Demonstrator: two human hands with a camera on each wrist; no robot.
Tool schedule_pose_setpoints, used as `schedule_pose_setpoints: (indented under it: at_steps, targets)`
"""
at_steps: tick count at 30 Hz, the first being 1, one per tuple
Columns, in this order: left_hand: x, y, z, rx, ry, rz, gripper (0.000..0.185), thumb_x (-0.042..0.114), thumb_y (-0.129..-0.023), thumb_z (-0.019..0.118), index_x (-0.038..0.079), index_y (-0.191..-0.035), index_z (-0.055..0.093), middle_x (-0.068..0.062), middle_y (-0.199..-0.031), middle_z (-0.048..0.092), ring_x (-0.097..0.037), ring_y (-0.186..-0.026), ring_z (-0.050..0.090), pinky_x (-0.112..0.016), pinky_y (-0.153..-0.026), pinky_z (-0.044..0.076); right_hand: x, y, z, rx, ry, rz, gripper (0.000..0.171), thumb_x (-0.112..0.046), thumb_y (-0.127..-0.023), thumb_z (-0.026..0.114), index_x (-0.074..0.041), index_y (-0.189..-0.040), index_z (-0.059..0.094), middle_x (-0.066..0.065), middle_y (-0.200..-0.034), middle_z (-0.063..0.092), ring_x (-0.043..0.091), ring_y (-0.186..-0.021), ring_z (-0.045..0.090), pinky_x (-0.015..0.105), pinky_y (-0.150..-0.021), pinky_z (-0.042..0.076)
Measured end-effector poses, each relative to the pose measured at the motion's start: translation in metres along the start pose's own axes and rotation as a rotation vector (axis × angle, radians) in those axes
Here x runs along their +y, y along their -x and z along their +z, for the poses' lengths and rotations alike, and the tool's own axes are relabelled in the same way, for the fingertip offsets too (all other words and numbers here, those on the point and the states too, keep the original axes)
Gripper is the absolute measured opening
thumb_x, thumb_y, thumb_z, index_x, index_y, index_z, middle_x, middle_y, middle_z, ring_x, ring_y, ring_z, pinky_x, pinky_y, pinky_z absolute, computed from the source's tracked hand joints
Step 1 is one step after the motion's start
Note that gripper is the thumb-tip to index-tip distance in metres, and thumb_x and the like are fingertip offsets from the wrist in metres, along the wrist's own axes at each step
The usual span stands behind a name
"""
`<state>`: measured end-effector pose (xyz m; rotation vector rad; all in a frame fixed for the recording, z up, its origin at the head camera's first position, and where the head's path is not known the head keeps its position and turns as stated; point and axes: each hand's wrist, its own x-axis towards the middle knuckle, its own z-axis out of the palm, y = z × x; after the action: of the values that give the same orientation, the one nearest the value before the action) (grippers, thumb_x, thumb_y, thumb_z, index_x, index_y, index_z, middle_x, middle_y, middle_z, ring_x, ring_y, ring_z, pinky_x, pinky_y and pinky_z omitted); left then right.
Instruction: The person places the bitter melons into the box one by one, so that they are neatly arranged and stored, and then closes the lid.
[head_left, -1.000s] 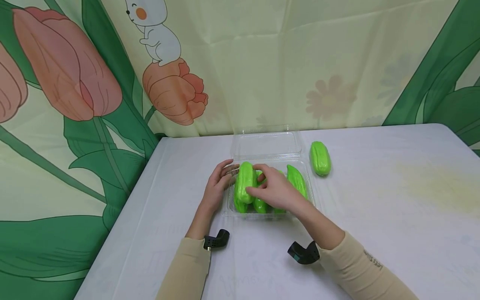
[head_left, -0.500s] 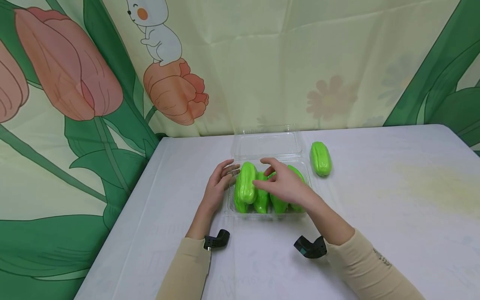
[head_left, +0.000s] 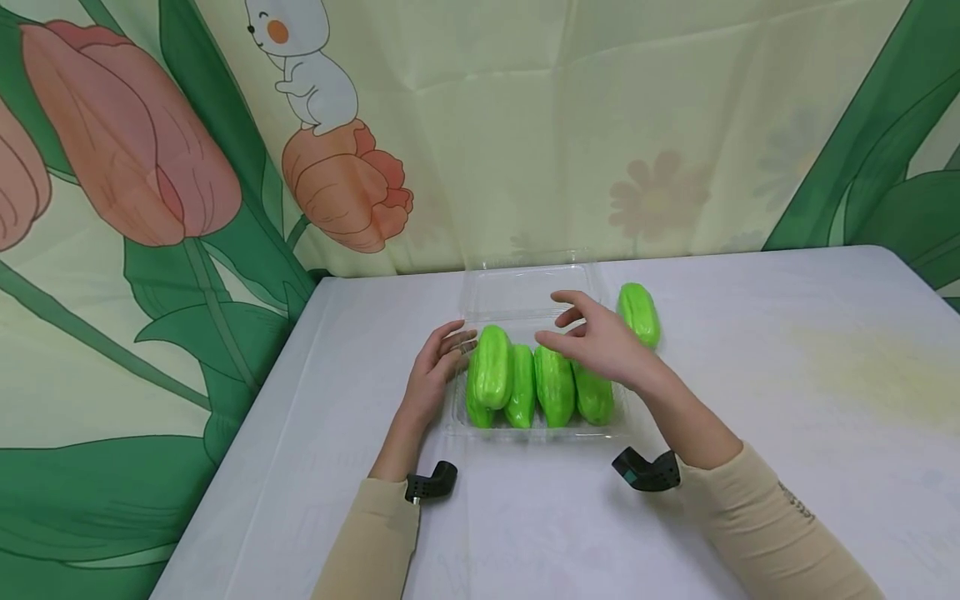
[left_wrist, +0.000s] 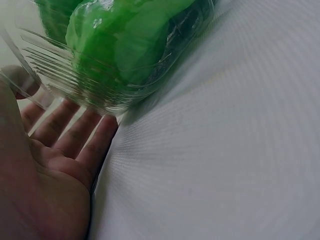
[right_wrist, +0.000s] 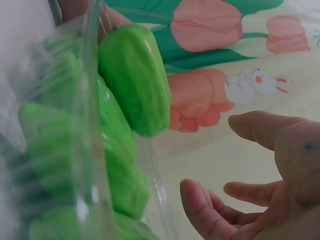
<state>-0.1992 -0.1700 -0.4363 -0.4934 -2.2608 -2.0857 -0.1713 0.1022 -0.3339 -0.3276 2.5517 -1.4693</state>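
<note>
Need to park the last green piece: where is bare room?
Bare table stretches right of the clear box, past the loose green piece. Another strip lies in front, between both sleeves. Inside the box, five pieces crowd it, left hand alongside.

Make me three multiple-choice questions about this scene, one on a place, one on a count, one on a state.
1. Where does the loose gourd lie?
A. on the table right of the open lid
B. inside the tray
C. in the left hand

2. How many green gourds show in the head view?
A. two
B. four
C. six

3. What is the right hand doing?
A. gripping a gourd
B. hovering open over the tray
C. pressing the lid shut

Answers: 1 A, it sits on the table beside the lid. 2 C, five fill the tray, one stacked on another, and one lies outside. 3 B, its fingers are spread and hold nothing, while the left hand rests against the tray's left side.
</note>
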Motion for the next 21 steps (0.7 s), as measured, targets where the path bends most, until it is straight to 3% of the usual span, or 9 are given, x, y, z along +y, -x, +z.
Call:
schedule_pose_setpoints:
  at_steps: [21]
  targets:
    - [-0.002, 0.0, -0.001, 0.0, 0.0, -0.001, 0.048, 0.001, -0.1, 0.042, -0.002, -0.148, 0.041, -0.021, -0.14, 0.057, -0.034, -0.128, 0.056, -0.049, -0.105, 0.045, 0.032, -0.006, -0.065, 0.162, 0.018, 0.094, 0.082, -0.045, -0.096, 0.064, -0.008, -0.159, 0.026, 0.023, -0.14, 0.048, 0.042, -0.13, 0.046, 0.054, -0.1, 0.042]
